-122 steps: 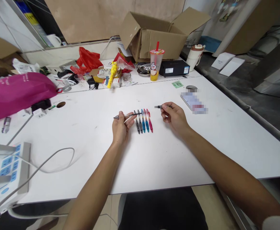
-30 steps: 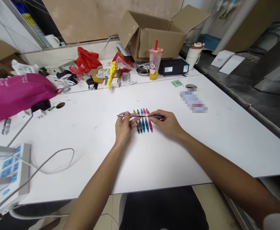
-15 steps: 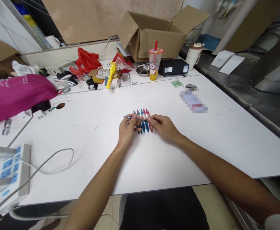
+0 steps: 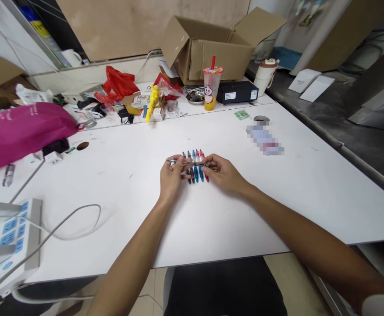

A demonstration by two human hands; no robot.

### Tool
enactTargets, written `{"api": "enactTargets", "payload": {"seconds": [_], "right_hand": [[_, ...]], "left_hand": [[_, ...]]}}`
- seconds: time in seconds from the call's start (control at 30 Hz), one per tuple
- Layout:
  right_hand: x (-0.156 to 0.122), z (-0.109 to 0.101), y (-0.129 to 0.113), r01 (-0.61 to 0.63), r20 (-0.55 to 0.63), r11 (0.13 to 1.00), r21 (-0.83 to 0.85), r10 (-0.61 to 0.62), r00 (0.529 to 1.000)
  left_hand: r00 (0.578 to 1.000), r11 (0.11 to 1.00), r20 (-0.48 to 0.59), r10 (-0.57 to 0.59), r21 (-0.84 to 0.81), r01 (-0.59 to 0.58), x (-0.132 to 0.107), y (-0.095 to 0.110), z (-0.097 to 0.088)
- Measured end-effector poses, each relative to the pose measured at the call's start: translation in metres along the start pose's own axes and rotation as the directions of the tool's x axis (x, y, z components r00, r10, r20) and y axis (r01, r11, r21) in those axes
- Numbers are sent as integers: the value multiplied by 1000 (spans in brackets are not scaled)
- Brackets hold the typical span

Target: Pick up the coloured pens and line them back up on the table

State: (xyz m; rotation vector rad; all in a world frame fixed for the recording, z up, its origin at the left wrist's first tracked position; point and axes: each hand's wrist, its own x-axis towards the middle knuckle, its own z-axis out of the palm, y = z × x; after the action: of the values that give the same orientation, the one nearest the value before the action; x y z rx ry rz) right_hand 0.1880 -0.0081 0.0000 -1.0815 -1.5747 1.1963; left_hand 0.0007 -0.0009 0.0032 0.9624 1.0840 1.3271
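At nine o'clock, the magenta bag runs off the edge of view; at eight, so does the power strip. Nearer the middle, the left hand, its grip closed on a pen, holds the barrel just above the counter, one end pointing to nine o'clock. Beneath lie five pens side by side, their middles partly hidden by the held pen and the fingers. At three o'clock, the right hand has its grip pinched on the pen's dark end piece; fingertips cover part of it, and whether the two parts meet is hard to make out. Toward three, a pixelated flat object cannot be read. At four, a pale cuff is cut off by the frame.

Four seconds earlier, the hands were apart, the thin refill bare between barrel and end piece; now they nearly meet over the row. Half a second ago the end piece was mostly behind the fingers; now its tip shows beyond them. The five pens have not moved.
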Motion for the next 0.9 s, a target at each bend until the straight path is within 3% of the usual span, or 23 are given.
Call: {"api": "enactTargets", "payload": {"seconds": [0.9], "right_hand": [[-2,0,-4,-27,25,993,-114,31,999]], "left_hand": [[999,999,38,7,37,-8,-2,1,1]]}}
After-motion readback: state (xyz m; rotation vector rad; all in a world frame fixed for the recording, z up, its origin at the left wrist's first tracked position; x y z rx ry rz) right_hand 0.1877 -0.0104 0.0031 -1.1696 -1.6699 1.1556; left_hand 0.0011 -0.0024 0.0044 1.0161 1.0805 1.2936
